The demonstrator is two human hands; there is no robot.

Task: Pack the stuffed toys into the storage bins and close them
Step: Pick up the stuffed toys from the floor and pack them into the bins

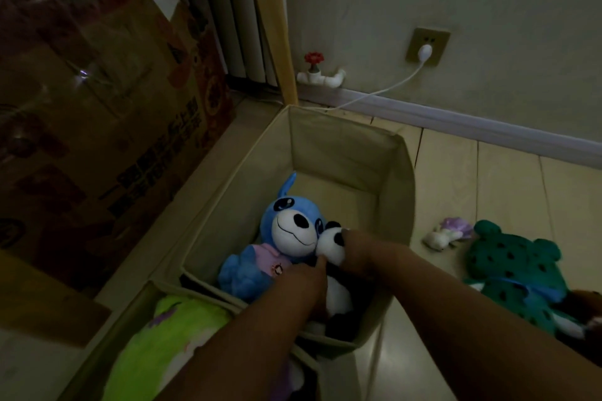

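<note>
Reaching into the open storage bin (345, 143), both hands press a panda toy (332, 247) lying lengthwise toward the person, left fingers (312, 270) and right fingers (353, 242) closed around its neck, blue dog toy (286, 231) touching just left of them.

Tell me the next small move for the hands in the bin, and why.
Probably press the panda toy down beside the blue plush dog and let go. Both the left hand and right hand are on it inside the beige fabric bin, and the green spotted plush waits on the floor.
</note>
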